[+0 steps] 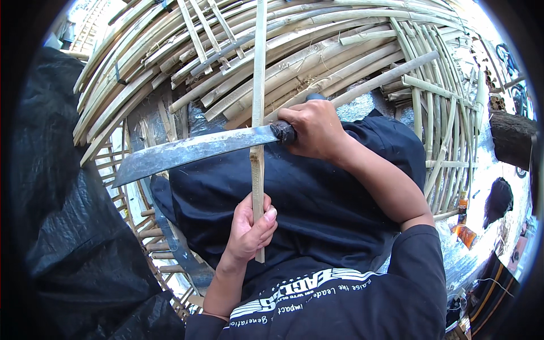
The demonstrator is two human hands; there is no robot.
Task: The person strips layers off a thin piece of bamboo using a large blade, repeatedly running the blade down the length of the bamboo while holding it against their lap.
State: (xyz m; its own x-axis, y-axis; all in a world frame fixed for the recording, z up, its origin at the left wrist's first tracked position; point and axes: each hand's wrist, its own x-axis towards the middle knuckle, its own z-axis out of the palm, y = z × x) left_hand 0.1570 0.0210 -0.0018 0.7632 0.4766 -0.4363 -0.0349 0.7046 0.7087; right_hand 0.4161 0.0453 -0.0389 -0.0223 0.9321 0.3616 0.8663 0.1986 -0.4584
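Observation:
My left hand (250, 226) is closed around the lower part of a long, pale bamboo strip (258, 175), which stands nearly upright in the view above my lap. My right hand (315, 129) grips the dark handle of a machete (198, 153). Its broad, scuffed metal blade points left and lies across the strip, close to the handle end. Just below the blade, a bamboo node shows as a bump on the strip. The strip's lower end pokes out beneath my left fist, while its top runs past the upper edge of the view.
Stacked split bamboo poles (283, 73) fill the far side. At right stands a bamboo lattice (439, 113), with a small bottle (463, 207) and a dark log (513, 139) beyond it. A black plastic sheet (62, 198) covers the left, beside bamboo slats (150, 232).

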